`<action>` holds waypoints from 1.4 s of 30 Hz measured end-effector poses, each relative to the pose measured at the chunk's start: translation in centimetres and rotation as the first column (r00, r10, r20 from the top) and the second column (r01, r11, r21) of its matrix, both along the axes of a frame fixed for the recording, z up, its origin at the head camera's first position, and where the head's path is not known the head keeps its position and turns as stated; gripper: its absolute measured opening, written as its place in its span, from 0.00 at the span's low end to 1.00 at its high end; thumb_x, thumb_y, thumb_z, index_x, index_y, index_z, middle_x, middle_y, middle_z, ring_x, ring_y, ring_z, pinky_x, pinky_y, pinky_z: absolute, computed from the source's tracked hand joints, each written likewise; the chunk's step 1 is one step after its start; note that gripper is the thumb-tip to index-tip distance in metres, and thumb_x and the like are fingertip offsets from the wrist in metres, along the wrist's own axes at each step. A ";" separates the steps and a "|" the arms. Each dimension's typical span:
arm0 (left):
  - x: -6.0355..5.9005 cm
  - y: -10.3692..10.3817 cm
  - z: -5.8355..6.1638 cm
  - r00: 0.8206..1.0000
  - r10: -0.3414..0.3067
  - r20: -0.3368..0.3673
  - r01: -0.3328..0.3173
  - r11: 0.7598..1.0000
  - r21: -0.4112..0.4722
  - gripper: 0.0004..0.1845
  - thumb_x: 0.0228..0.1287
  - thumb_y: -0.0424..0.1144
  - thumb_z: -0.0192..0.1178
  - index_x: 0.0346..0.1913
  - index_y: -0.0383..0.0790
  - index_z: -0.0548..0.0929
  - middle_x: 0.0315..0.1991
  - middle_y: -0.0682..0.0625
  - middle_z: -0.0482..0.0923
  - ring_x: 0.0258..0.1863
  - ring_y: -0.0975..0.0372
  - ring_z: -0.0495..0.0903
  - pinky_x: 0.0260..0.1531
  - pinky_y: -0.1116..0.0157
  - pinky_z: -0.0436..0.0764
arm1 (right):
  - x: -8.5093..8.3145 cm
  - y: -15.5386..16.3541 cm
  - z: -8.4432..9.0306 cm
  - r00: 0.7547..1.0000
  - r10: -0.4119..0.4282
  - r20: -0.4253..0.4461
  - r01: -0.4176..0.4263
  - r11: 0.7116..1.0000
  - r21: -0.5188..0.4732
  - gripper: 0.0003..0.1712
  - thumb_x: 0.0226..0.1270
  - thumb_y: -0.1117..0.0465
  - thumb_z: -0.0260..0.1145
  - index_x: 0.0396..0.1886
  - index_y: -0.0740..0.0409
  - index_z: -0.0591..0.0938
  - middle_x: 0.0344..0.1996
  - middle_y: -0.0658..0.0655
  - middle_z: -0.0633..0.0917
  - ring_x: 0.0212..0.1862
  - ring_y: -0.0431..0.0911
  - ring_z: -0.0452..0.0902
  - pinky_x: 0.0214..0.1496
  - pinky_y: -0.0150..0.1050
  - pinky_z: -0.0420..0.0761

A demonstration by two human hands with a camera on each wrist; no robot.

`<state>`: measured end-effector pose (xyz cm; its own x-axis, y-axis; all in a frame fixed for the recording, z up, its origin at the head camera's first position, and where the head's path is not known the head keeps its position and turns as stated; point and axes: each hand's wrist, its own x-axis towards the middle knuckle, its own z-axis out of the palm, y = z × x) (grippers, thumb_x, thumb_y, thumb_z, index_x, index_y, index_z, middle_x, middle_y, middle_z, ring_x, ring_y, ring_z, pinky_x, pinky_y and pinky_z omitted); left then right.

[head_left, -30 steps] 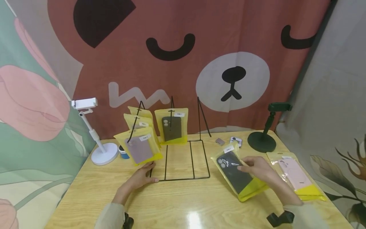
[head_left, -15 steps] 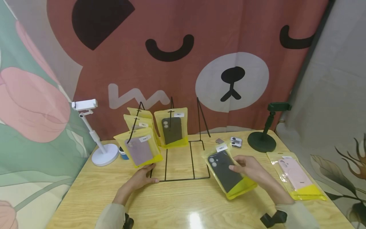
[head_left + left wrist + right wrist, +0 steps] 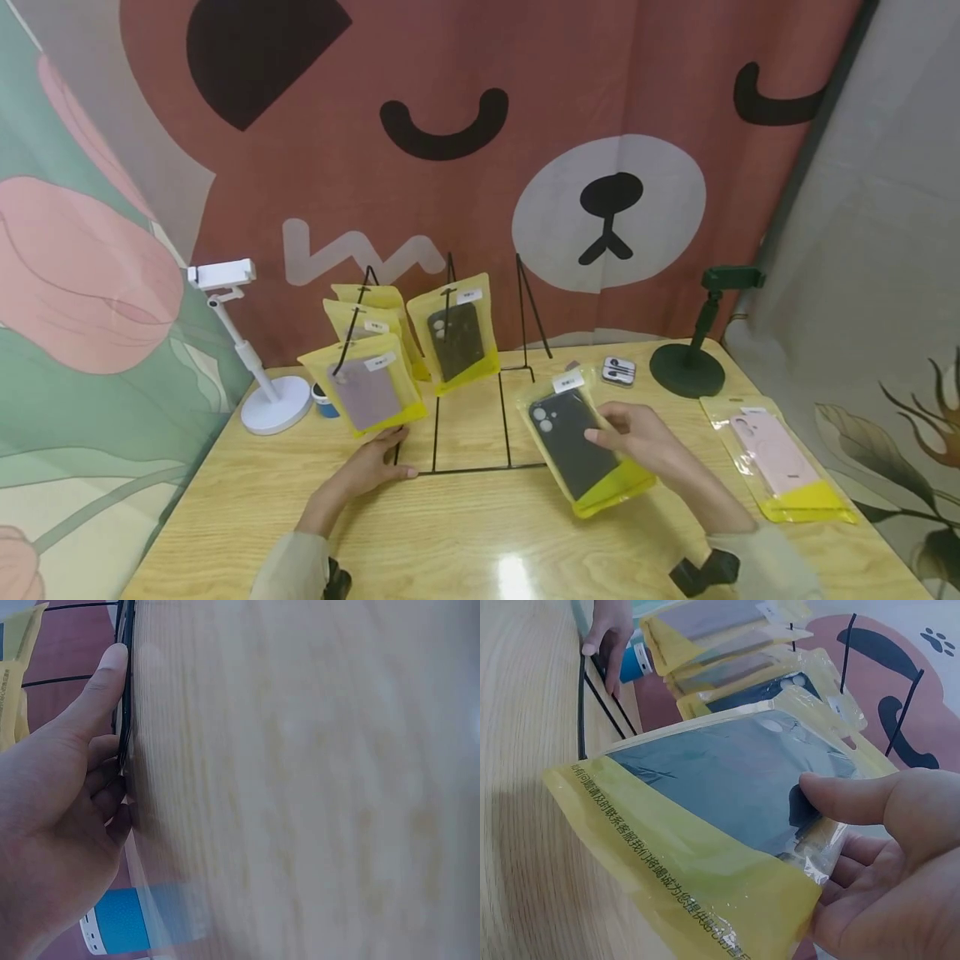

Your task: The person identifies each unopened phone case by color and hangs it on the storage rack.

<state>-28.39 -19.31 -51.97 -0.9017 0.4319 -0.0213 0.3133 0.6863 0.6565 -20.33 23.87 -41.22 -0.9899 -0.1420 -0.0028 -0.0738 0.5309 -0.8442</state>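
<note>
In the head view my right hand (image 3: 639,437) pinches a yellow-edged clear pouch (image 3: 615,492) with a dark phone case (image 3: 577,442) inside, thumb on the front and fingers behind. The pouch tilts over the right front of a black wire display rack (image 3: 480,470). My left hand (image 3: 367,467) holds the rack's front left base corner, thumb along the front wire, fingers curled at the side wire. On the left hook hang several pouches, the front one with a purple case (image 3: 367,396). From the middle hook hangs a pouch with a dark case (image 3: 457,337). The right hook (image 3: 534,304) is bare.
A pouch with a pink phone case (image 3: 776,454) lies on the table at right. A white phone stand (image 3: 276,406) stands left, a dark green one (image 3: 687,371) back right. Small cased earphones (image 3: 618,371) and a blue-and-white cylinder (image 3: 325,403) lie nearby.
My right hand has carried the dark-case pouch leftward, toward the rack. The pouch on the middle hook has swung and turned slightly. My left hand stays at the rack's corner.
</note>
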 end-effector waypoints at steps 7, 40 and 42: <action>0.0 0.0 0.1 1.000 0.008 0.009 -0.008 1.000 0.002 0.45 0.56 0.50 0.69 0.71 0.31 0.62 0.72 0.36 0.56 0.70 0.41 0.55 0.65 0.43 0.60 | 0.2 -1.1 0.5 1.000 -0.010 -0.002 0.010 0.999 -0.050 0.18 0.62 0.56 0.70 0.47 0.64 0.81 0.39 0.54 0.86 0.44 0.48 0.82 0.47 0.44 0.80; -0.2 -0.1 -0.2 1.000 -0.010 -0.005 0.010 1.000 -0.019 0.46 0.57 0.53 0.68 0.71 0.31 0.62 0.73 0.35 0.53 0.71 0.40 0.54 0.65 0.43 0.59 | -0.6 -7.9 4.1 0.985 0.072 -0.158 -0.083 0.995 -0.059 0.16 0.59 0.54 0.73 0.43 0.57 0.83 0.38 0.50 0.84 0.49 0.50 0.81 0.50 0.47 0.80; -0.2 -0.1 -0.2 1.000 -0.008 -0.006 0.008 1.000 -0.015 0.46 0.57 0.52 0.68 0.71 0.31 0.62 0.73 0.35 0.53 0.70 0.40 0.54 0.65 0.42 0.59 | -0.7 -8.1 4.5 0.982 0.074 -0.172 -0.085 0.995 -0.055 0.16 0.59 0.54 0.73 0.43 0.57 0.83 0.38 0.50 0.84 0.49 0.50 0.81 0.50 0.48 0.80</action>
<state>-28.58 -19.41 -52.19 -0.8984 0.4386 -0.0219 0.3227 0.6932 0.6444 -20.99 15.72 -36.73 -0.9608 -0.2148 0.1752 -0.2583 0.4647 -0.8469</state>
